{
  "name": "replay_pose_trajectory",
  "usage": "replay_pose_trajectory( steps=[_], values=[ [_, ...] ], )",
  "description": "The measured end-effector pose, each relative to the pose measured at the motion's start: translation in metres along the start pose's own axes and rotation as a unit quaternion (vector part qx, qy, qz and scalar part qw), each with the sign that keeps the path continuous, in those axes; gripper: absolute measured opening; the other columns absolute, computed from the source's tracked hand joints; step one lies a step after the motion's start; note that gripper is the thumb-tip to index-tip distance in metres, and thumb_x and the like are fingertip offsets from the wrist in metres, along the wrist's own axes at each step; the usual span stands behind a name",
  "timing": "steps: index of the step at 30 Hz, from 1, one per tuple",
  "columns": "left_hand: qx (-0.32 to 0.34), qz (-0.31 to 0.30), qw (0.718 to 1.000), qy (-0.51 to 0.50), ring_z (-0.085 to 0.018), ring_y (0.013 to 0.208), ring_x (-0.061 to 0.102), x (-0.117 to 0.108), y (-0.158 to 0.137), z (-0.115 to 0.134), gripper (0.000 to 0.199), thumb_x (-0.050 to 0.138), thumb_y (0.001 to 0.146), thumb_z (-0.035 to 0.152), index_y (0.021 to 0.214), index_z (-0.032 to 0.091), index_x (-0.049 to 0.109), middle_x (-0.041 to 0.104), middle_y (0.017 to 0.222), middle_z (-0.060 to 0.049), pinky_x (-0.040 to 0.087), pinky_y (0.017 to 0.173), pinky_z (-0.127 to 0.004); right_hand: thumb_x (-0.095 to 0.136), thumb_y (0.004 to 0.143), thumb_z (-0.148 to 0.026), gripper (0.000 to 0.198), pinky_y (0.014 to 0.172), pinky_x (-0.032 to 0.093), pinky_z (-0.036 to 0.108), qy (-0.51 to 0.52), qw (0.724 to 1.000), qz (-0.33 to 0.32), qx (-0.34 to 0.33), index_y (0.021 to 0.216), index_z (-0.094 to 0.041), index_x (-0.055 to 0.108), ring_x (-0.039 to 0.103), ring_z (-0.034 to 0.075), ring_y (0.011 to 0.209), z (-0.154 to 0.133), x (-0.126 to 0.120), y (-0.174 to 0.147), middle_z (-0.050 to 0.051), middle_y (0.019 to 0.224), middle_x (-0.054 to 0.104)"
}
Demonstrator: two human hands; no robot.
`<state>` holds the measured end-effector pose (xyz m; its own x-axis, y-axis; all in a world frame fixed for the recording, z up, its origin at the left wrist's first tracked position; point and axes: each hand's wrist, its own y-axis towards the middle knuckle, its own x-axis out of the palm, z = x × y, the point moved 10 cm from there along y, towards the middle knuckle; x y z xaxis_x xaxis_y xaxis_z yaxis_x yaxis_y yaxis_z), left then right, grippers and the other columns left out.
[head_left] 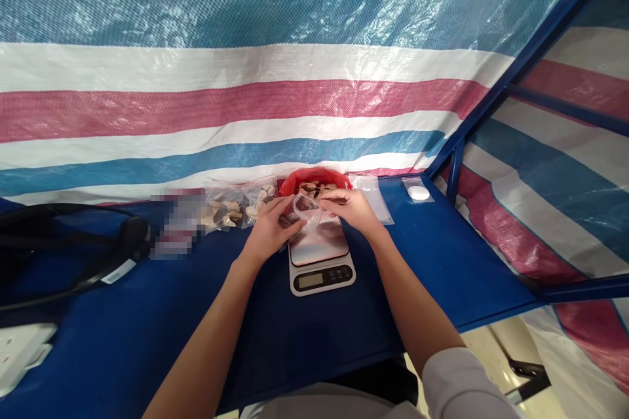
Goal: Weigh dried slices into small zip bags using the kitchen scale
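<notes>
Over the steel pan of a white kitchen scale [322,278], a clear plastic bag [307,209] is held with its mouth spread apart. My left hand [270,229] grips the bag's left side, thumb toward the front. At the mouth's right edge my right hand [354,209] has its fingers pinched together on the bag; any small piece between them is too small to make out. Just behind the bag, a red plastic bag [314,173] lies opened around several brown and tan dried slices [310,190]. The scale's display is unreadable from here.
Left of the scale lie clear bags of dried pieces [223,213] and pale pieces [263,200]. Flat clear bags [376,200] and a small bag with a white object [417,192] are at right. Black straps [132,236] and a white power strip [22,353] occupy the left.
</notes>
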<state>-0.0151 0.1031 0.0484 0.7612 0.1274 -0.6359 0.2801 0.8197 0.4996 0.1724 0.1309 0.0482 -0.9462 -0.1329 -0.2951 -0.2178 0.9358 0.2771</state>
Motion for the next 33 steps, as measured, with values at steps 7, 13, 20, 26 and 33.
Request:
replay_pose_trajectory(
  steps=[7, 13, 20, 26, 33],
  values=[
    [0.014, 0.033, 0.999, 0.023, -0.030, 0.118, 0.062, 0.003, -0.002, 0.000, 0.055, 0.069, 0.086, 0.045, 0.134, 0.020, 0.062, 0.065, 0.127, -0.013, 0.049, 0.106, -0.047, 0.074, 0.083, -0.034, 0.014, 0.082, 0.054, 0.035, -0.123, 0.989, 0.014, -0.075, 0.090, -0.025, 0.082, 0.072, 0.023, 0.084, -0.044, 0.012, 0.002, 0.002, 0.087, 0.078],
    [0.022, 0.033, 0.999, 0.022, -0.029, 0.116, 0.063, 0.006, -0.003, -0.001, 0.055, 0.068, 0.088, 0.042, 0.136, 0.017, 0.061, 0.066, 0.126, -0.014, 0.050, 0.105, -0.046, 0.072, 0.086, -0.034, 0.016, 0.072, 0.046, 0.030, -0.247, 0.965, -0.039, -0.081, 0.078, -0.024, 0.081, 0.064, 0.017, 0.071, -0.050, 0.042, 0.010, 0.002, 0.074, 0.074],
    [0.029, 0.029, 0.999, 0.014, -0.029, 0.115, 0.063, 0.006, -0.003, 0.000, 0.056, 0.070, 0.087, 0.041, 0.138, 0.019, 0.061, 0.066, 0.126, -0.013, 0.051, 0.104, -0.046, 0.073, 0.085, -0.029, 0.010, 0.074, 0.048, 0.029, -0.226, 0.973, -0.022, -0.037, 0.080, -0.025, 0.081, 0.066, 0.018, 0.078, -0.038, 0.036, 0.014, 0.001, 0.080, 0.076],
    [0.035, 0.034, 0.999, 0.008, -0.029, 0.115, 0.062, 0.007, -0.002, -0.003, 0.055, 0.071, 0.087, 0.040, 0.138, 0.020, 0.061, 0.066, 0.127, -0.013, 0.051, 0.103, -0.048, 0.071, 0.085, -0.027, 0.010, 0.078, 0.052, 0.032, -0.178, 0.983, -0.020, -0.027, 0.082, -0.026, 0.081, 0.068, 0.019, 0.083, -0.031, 0.039, 0.019, 0.000, 0.083, 0.077],
    [0.009, 0.021, 1.000, 0.017, -0.028, 0.116, 0.060, 0.004, -0.003, -0.005, 0.056, 0.069, 0.087, 0.043, 0.138, 0.020, 0.061, 0.066, 0.128, -0.012, 0.047, 0.106, -0.047, 0.071, 0.083, -0.029, 0.012, 0.077, 0.055, 0.031, -0.056, 0.998, -0.025, -0.005, 0.081, -0.021, 0.079, 0.069, 0.018, 0.082, -0.014, 0.037, 0.021, 0.001, 0.081, 0.075]
  ],
)
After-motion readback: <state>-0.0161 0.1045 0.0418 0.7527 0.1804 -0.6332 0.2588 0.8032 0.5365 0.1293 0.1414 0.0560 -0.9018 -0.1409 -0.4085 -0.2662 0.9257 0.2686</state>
